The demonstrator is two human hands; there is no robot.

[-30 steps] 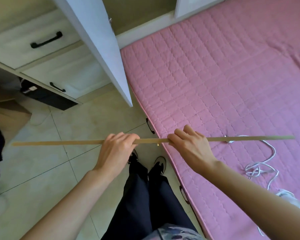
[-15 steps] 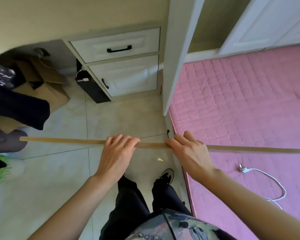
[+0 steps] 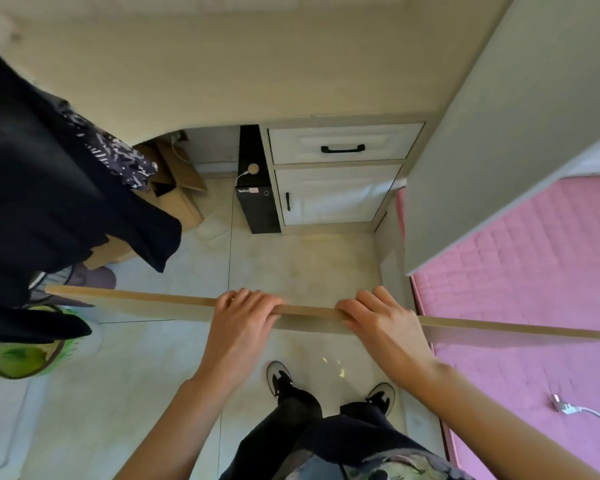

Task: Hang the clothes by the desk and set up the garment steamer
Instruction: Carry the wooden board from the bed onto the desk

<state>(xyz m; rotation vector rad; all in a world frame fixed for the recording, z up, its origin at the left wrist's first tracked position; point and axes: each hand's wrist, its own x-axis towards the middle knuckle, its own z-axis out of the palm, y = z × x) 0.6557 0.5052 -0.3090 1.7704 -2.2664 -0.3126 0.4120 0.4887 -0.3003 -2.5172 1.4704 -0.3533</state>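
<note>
- The left hand (image 3: 241, 317) and the right hand (image 3: 381, 318) are both curled over a long, thin wooden slat (image 3: 153, 299), knuckles up and a short way apart, so each is clamped on it near its middle.
- The slat lies almost level across the body, its left end just beside the dark clothes (image 3: 49, 188) and its right end out over the pink mattress (image 3: 534, 289).
- The step in hand looks like carrying the slat toward the desk (image 3: 222, 74), probably as a rail for hanging; I cannot tell where it is meant to rest.
- The next move calls for swinging it clear of the hanging fabric and the white door panel (image 3: 516, 133) without knocking either end.
- The dark clothes hang well to the left of the hands, in front of the desk.
- No steamer body is visible; only a white plug (image 3: 565, 407) and its cord lie on the mattress, to the right of the right forearm.
</note>
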